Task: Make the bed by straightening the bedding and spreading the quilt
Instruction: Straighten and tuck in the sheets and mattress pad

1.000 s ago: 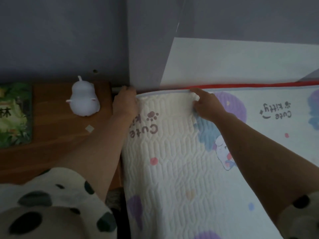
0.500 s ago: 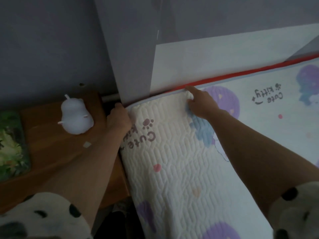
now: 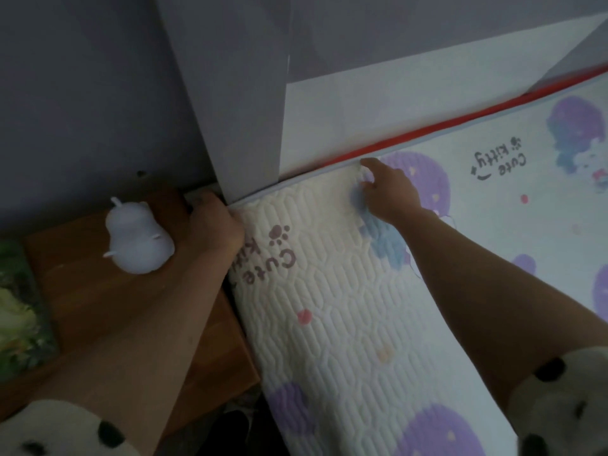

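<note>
A grey wall (image 3: 82,93) and pale headboard (image 3: 378,103) close off the bed's top end, with a wooden bedside table (image 3: 98,307) just beside it. The quilt (image 3: 329,307) lies flat on the bed, its top edge against a red strip (image 3: 427,133) under the headboard. Over the last second both hands have stayed on that edge. The left hand (image 3: 215,225) has slid onto the corner by the table, and its fingers are hidden, so we cannot tell its grip. The right hand (image 3: 390,192) now pinches the edge. We judge this corner nearly squared, with the spreading still to come.
</note>
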The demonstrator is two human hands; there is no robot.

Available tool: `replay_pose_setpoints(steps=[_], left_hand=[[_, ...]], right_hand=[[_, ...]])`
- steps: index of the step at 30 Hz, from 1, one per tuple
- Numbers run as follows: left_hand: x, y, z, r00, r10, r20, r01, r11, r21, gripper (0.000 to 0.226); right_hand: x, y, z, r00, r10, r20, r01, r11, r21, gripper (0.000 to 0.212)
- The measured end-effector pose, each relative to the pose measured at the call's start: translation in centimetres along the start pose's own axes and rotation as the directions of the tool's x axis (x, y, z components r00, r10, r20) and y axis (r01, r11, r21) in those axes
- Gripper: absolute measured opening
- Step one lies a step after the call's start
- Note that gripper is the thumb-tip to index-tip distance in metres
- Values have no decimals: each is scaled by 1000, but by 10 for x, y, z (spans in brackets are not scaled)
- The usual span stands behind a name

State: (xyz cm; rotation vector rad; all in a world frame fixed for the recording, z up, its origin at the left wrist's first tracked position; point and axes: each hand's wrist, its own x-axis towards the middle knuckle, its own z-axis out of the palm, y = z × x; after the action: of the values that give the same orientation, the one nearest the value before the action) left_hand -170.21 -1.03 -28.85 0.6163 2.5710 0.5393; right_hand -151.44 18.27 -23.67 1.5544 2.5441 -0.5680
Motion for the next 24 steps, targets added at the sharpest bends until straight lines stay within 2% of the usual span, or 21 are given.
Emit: replay_pose_setpoints(steps=[3, 9, 14, 20, 24], left_hand=[[-16, 2, -2, 977, 177, -116, -155, 973, 173, 38], [-30, 20, -7, 980, 193, 42, -197, 937, 289, 37], [-29, 53, -6, 945, 322, 58, -327, 917, 229, 27], [-23, 84, 0, 853, 508, 121, -522, 832, 185, 18], [-14, 107, 16, 798, 585, 144, -602, 765, 227, 24]], right_hand=[[4, 5, -4, 996, 61, -63, -57, 997, 51, 44], [13, 16, -10, 997, 64, -42, -59, 993, 103, 46], [10, 23, -11, 999, 52, 4, -53, 996, 73, 44], [14, 35, -26, 999, 42, -17, -41, 996, 83, 47], [23, 44, -32, 999, 14, -37, -12, 998, 55, 49]])
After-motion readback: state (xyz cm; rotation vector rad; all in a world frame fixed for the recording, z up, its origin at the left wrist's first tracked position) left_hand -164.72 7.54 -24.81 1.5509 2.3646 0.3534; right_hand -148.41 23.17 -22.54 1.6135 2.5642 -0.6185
